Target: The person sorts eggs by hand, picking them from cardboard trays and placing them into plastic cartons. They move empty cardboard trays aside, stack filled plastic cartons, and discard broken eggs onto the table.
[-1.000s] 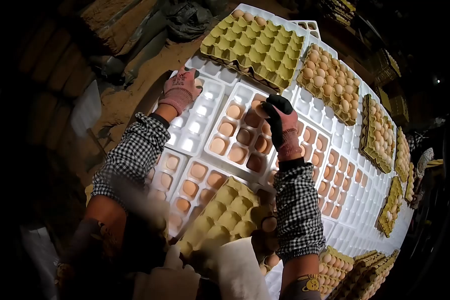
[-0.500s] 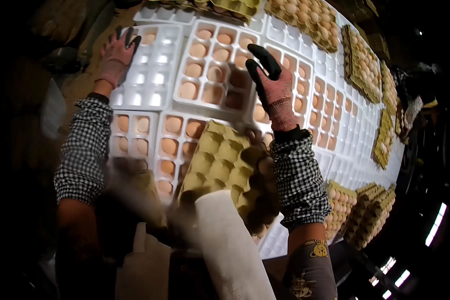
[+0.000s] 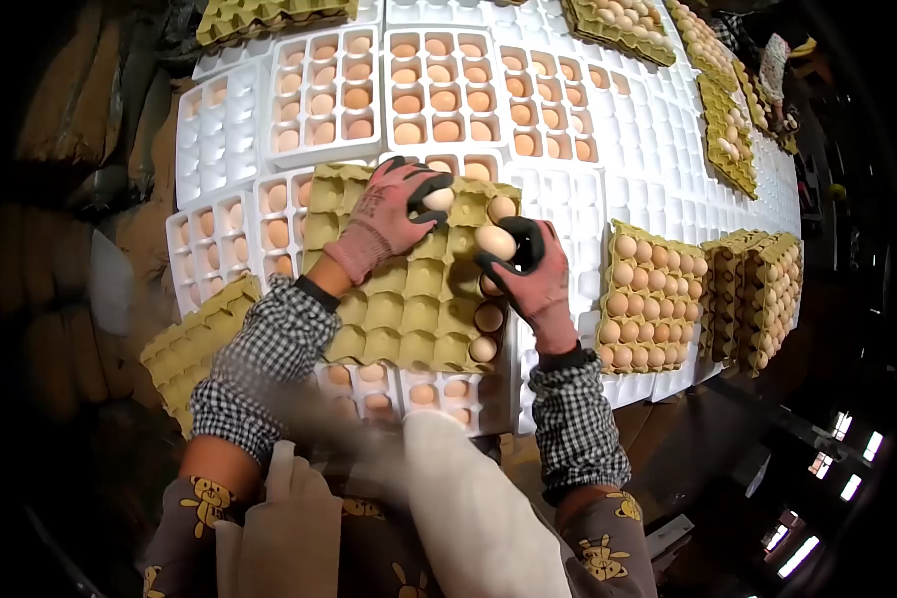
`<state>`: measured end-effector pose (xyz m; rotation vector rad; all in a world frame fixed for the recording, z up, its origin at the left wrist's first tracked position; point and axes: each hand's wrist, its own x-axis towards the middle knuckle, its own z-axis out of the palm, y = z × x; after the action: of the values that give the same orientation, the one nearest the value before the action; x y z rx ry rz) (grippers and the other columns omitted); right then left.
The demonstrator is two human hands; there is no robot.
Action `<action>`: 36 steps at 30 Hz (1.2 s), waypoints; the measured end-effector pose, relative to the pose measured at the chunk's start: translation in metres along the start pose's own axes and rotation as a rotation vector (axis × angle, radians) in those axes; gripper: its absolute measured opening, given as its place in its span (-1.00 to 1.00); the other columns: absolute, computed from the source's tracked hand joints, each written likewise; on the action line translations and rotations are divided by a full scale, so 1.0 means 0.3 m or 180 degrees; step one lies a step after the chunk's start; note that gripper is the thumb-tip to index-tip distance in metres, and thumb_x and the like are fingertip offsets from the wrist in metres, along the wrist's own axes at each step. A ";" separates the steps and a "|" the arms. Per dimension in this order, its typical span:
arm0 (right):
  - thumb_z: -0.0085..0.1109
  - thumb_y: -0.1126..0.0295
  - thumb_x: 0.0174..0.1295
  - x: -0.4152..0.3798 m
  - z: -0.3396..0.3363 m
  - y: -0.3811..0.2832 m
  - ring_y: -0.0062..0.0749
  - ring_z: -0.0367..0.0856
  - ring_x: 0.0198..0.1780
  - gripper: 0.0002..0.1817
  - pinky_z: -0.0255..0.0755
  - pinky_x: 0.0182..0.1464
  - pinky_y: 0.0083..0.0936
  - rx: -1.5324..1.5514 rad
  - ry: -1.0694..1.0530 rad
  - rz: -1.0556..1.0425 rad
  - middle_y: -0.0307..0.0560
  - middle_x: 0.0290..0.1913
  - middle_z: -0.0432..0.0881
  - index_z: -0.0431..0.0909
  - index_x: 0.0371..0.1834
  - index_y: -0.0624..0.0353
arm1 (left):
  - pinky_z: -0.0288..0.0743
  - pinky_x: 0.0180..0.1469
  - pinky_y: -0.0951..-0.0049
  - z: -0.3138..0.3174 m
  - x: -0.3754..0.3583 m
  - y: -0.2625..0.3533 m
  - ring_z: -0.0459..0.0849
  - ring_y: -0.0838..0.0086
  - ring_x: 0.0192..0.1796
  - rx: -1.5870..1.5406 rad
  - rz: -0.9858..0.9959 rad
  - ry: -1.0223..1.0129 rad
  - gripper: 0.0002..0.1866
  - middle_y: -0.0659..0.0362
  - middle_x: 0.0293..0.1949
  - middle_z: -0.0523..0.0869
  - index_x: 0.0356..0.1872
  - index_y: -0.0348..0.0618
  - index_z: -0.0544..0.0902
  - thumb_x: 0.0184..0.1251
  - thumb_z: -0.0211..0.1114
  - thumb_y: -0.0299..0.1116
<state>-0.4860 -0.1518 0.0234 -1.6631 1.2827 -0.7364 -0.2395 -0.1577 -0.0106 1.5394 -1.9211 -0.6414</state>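
A yellow-green pulp egg tray (image 3: 389, 309) lies in front of me on white plastic trays, with several eggs down its right side. Over its upper part my left hand (image 3: 394, 209), in a pink glove with dark fingertips, grips a pale egg (image 3: 439, 199). My right hand (image 3: 536, 274), gloved alike, pinches another egg (image 3: 494, 242) between thumb and fingers above the tray's right edge. Beyond the pulp tray, white trays (image 3: 377, 100) hold brown eggs in square cells.
Another pulp tray (image 3: 194, 344) lies tilted at the lower left. To the right are a pulp tray full of eggs (image 3: 653, 299) and stacked trays (image 3: 757, 299). More pulp trays are along the far side. Another person's sleeve (image 3: 773, 70) shows at the upper right.
Both hands have come from the white trays to the pulp tray, and each now holds an egg. The view has shifted, and the pulp tray shows more fully.
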 end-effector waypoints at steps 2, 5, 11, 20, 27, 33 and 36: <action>0.27 0.38 0.21 -0.066 -0.104 0.012 -0.50 0.58 -0.05 -0.61 0.51 0.02 -0.60 0.1868 0.0097 0.0800 -0.10 0.00 0.56 0.47 0.06 0.29 | 0.48 0.22 0.29 -0.025 0.020 0.021 0.61 0.19 0.13 -0.1175 -0.0313 0.0317 -0.59 0.02 0.10 0.62 0.06 -0.17 0.63 0.13 0.38 -0.46; 0.23 0.40 0.26 -0.117 -0.141 0.079 -0.59 0.57 -0.11 -0.78 0.49 -0.10 -0.62 0.2059 -0.0018 0.1323 -0.18 -0.10 0.59 0.56 -0.08 0.24 | 0.56 0.03 0.36 -0.048 0.097 0.102 0.67 0.29 -0.02 -0.0913 0.0118 -0.0110 -0.72 0.08 -0.04 0.63 -0.07 -0.18 0.65 0.17 0.35 -0.46; 0.49 0.19 0.01 -0.124 -0.018 0.103 -0.20 0.67 -0.15 -0.54 0.57 -0.08 -0.36 -0.0706 0.0115 0.0470 -0.07 -0.08 0.64 0.59 -0.07 0.16 | 0.56 0.05 0.17 0.133 0.232 0.244 0.67 0.13 0.06 0.1391 -0.0143 -0.1424 -0.46 0.10 0.10 0.60 0.07 -0.06 0.62 0.09 0.43 -0.01; 0.42 0.25 0.06 -0.220 -0.137 0.040 -0.35 0.62 0.01 -0.54 0.53 0.02 -0.37 -0.0806 -0.0876 0.0013 -0.03 0.19 0.54 0.66 0.10 -0.04 | 0.63 -0.08 0.20 0.038 0.132 0.305 0.70 0.21 -0.04 0.1734 0.0389 -0.1763 -0.59 -0.02 0.10 0.52 0.10 0.15 0.68 0.21 0.32 -0.10; 0.61 0.11 -0.33 -0.174 -0.086 -0.068 -0.12 0.59 0.08 -0.42 0.55 0.07 -0.26 -0.2325 -0.1106 -0.0220 0.03 0.14 0.49 0.67 -0.11 -0.13 | 0.61 -0.01 0.20 0.079 0.125 0.324 0.65 0.14 0.08 0.1653 0.0314 -0.1827 -0.43 -0.08 0.10 0.55 0.05 0.01 0.65 0.04 0.46 0.07; 0.16 0.07 0.32 -0.258 -0.176 0.103 -0.50 0.49 -0.45 -0.50 0.36 -0.44 -0.56 0.4236 -0.0531 0.1906 0.09 0.18 0.57 0.47 0.23 0.09 | 0.40 0.32 0.21 -0.303 -0.062 0.016 0.58 0.08 0.18 -0.0051 -0.1266 0.0420 -0.39 0.00 0.04 0.69 0.11 -0.01 0.63 -0.01 0.54 -0.06; 0.14 0.08 0.32 -0.186 -0.103 0.048 -0.52 0.50 -0.44 -0.48 0.42 -0.40 -0.53 0.4150 -0.0711 0.1808 0.08 0.27 0.53 0.40 0.31 -0.02 | 0.59 0.11 0.20 -0.516 -0.145 -0.432 0.63 0.05 0.08 0.0987 -0.1838 0.1538 -0.37 -0.12 0.18 0.50 0.12 0.04 0.63 -0.05 0.54 -0.03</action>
<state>-0.5347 -0.1083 0.0272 -0.2849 0.7142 -0.7301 -0.0341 -0.1441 0.0038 2.2325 -1.2503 -0.1583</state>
